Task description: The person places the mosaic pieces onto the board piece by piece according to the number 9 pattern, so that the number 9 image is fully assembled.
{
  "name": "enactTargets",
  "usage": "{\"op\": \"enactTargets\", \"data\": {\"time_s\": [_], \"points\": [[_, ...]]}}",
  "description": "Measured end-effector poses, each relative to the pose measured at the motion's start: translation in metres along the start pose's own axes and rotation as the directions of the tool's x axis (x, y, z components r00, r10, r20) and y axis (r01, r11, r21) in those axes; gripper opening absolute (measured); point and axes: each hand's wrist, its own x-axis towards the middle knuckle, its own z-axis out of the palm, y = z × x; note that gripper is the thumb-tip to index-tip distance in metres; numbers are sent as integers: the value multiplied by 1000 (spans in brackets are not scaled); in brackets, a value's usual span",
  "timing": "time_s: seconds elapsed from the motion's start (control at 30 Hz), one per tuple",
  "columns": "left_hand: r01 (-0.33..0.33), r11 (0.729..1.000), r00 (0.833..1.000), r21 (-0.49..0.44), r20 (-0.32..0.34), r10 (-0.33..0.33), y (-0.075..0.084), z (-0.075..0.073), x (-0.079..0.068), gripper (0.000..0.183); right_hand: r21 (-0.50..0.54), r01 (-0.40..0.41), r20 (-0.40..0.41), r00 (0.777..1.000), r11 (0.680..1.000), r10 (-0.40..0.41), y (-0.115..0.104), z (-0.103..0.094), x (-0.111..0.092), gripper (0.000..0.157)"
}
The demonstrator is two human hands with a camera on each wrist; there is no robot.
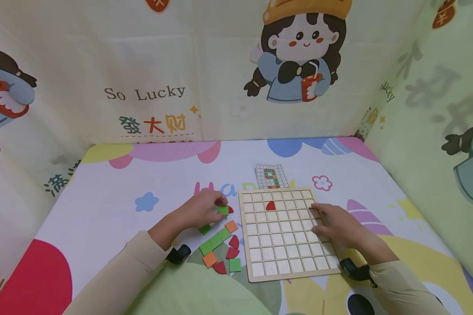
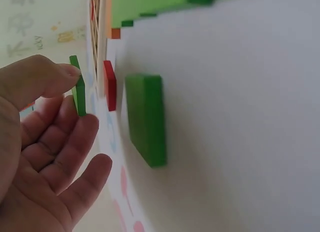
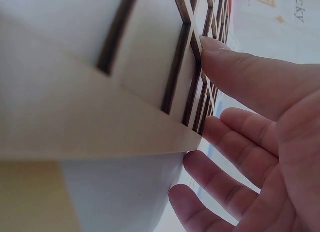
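My left hand (image 1: 202, 210) pinches a green square tile (image 2: 79, 94) between thumb and fingertips, left of the wooden grid board (image 1: 256, 279). Just beyond that tile, a red quarter-round tile (image 2: 110, 86) lies on the table, and another green tile (image 2: 145, 122) rests below the hand. On the board's right edge is my right hand (image 1: 340, 225), gripping it with the thumb over the grid and the other fingertips along the rim. One red quarter-round piece (image 1: 270, 205) sits in a cell near the top of the board.
Left of the board lie several loose tiles: a row of green squares (image 1: 215, 241), an orange square (image 1: 210, 260), red quarter-rounds (image 1: 232, 253) and a single green square (image 1: 234, 264). A printed pattern card (image 1: 281, 175) lies behind the board. Printed cloth walls (image 1: 220, 87) enclose the table.
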Motion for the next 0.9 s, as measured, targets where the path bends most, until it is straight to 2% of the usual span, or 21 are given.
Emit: {"op": "enactTargets", "data": {"time_s": [0.3, 0.53, 0.9], "points": [[-49, 994, 999, -96, -10, 48, 17, 1, 8, 28, -9, -11, 3, 1000, 1000, 11, 1, 0, 0, 62], [-107, 988, 994, -111, -27, 104, 29, 6, 19, 28, 6, -18, 2, 1000, 1000, 18, 0, 1, 0, 62], [-144, 974, 989, -175, -47, 138, 53, 17, 36, 26, 1, -30, 3, 1000, 1000, 30, -1, 4, -1, 62]]}}
